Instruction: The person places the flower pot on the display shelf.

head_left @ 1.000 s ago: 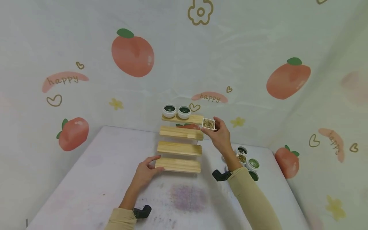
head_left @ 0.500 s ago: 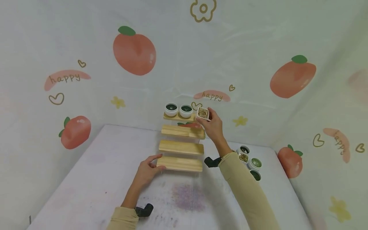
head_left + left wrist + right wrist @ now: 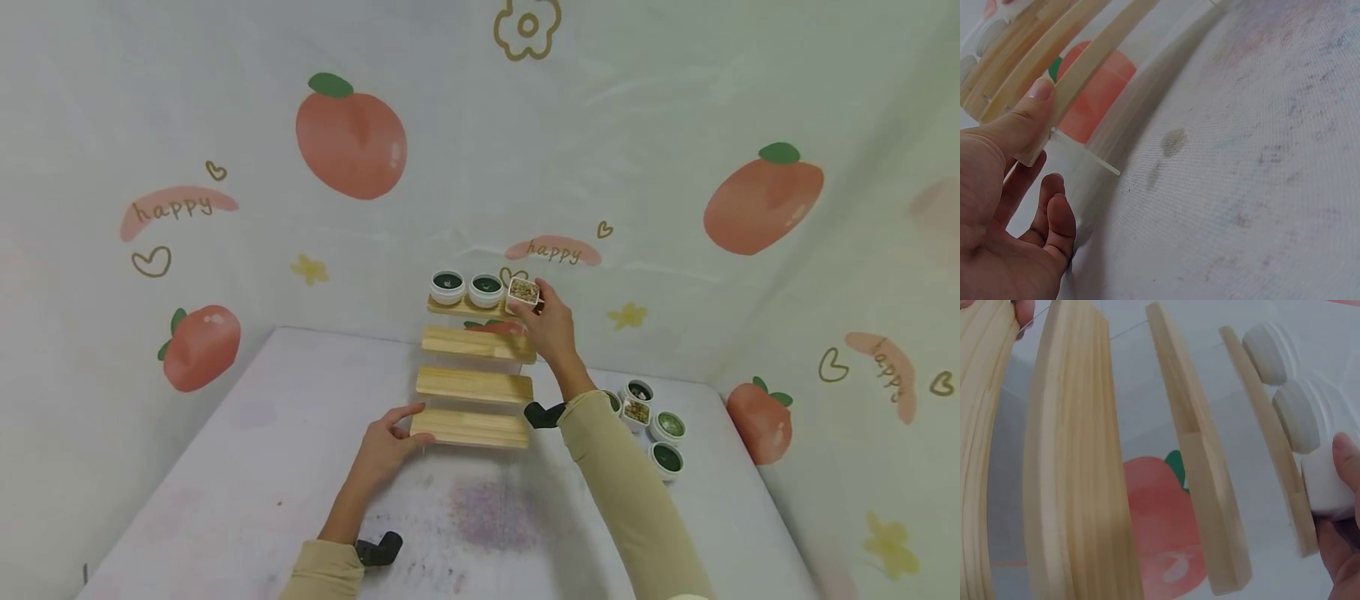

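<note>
A tiered wooden shelf rack (image 3: pixel 474 385) with clear supports stands on the table. My left hand (image 3: pixel 386 446) pinches the left end of its lowest board, thumb on top in the left wrist view (image 3: pixel 1038 103). Up at the top board, my right hand (image 3: pixel 553 325) holds a square white pot (image 3: pixel 522 292) filled with tan, grainy bits. In the right wrist view the square pot (image 3: pixel 1329 484) sits right at the board's surface, thumb on its side. Two round white pots with dark green tops, the left one (image 3: pixel 447 287) and the middle one (image 3: pixel 486 290), stand beside it.
On the table to the right, partly behind my right sleeve, stand several more pots: a green-topped one (image 3: pixel 667 426), a dark green one (image 3: pixel 666 458), and a square grainy one (image 3: pixel 637 412). A printed cloth backdrop (image 3: pixel 465 167) rises behind the table (image 3: pixel 225 483).
My right hand has carried the square pot leftward and up from beyond the top board's right end to beside the two round pots. The left hand keeps its hold on the lowest board.
</note>
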A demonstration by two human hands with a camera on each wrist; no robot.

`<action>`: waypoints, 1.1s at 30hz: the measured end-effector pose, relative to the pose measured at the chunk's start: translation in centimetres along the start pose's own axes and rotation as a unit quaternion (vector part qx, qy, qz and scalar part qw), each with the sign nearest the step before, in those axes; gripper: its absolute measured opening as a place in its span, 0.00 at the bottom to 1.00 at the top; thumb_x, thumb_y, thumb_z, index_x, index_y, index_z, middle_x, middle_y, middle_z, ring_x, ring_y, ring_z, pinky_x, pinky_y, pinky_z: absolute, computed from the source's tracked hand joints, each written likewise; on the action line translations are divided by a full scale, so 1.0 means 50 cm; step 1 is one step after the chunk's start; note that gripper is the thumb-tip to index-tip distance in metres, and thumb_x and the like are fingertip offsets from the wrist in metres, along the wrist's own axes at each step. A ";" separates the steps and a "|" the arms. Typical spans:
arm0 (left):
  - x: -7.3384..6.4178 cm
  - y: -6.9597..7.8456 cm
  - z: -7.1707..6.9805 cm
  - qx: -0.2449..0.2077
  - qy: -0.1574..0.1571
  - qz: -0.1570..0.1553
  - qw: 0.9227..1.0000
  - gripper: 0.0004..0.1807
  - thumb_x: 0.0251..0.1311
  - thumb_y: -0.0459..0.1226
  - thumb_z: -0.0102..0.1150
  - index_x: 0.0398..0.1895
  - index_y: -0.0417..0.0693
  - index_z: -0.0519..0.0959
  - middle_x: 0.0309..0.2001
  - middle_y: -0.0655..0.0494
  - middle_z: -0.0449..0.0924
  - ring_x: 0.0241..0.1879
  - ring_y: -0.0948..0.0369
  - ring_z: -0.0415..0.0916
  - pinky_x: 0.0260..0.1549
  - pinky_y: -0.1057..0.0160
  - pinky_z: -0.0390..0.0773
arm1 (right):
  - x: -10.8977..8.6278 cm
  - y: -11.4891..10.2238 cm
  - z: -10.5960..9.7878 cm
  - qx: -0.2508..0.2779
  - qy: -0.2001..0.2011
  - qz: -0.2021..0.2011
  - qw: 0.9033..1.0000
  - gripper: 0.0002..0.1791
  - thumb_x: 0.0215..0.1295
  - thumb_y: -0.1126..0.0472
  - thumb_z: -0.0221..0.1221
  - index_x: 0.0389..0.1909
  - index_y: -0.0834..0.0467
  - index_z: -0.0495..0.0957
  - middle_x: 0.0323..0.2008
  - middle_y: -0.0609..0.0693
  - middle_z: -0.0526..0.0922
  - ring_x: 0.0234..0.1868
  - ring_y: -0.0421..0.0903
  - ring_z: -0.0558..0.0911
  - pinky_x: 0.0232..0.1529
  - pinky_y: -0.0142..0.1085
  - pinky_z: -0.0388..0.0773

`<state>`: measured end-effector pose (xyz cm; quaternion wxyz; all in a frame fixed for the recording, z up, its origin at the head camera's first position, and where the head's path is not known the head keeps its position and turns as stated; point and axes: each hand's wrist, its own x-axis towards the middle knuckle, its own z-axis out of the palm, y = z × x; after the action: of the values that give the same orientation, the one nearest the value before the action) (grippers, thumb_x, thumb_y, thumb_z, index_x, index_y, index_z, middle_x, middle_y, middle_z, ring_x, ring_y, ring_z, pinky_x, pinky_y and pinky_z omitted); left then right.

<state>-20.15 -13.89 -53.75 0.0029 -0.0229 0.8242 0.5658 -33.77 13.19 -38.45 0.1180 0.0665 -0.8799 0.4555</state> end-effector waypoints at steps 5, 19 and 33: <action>0.001 -0.001 0.002 -0.003 -0.005 -0.001 1.000 0.35 0.52 0.49 0.78 0.66 0.61 0.79 0.20 0.53 0.78 0.16 0.65 0.61 0.18 0.67 0.64 | 0.004 -0.012 0.001 -0.068 -0.001 -0.010 0.998 0.44 0.71 0.43 0.62 0.80 0.56 0.56 0.33 0.56 0.82 0.31 0.48 0.77 0.34 0.40 0.70; 0.002 -0.004 -0.004 -0.020 -0.015 -0.004 1.000 0.35 0.50 0.50 0.78 0.65 0.64 0.79 0.20 0.51 0.78 0.16 0.64 0.59 0.18 0.67 0.63 | 0.012 -0.021 -0.025 -0.056 -0.085 0.010 0.995 0.50 0.73 0.43 0.60 0.83 0.54 0.41 0.63 0.60 0.80 0.59 0.56 0.80 0.61 0.52 0.74; 0.001 -0.003 -0.003 -0.016 -0.014 0.000 1.000 0.36 0.51 0.49 0.78 0.66 0.60 0.79 0.20 0.48 0.80 0.15 0.67 0.58 0.18 0.68 0.62 | -0.028 0.016 -0.059 0.028 -0.085 -0.012 0.996 0.45 0.71 0.52 0.64 0.82 0.57 0.51 0.76 0.61 0.64 0.73 0.60 0.71 0.69 0.52 0.72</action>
<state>-20.17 -14.07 -53.85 0.0139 -0.0152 0.8151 0.5789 -32.15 16.09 -37.80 0.0463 0.1189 -0.8726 0.4715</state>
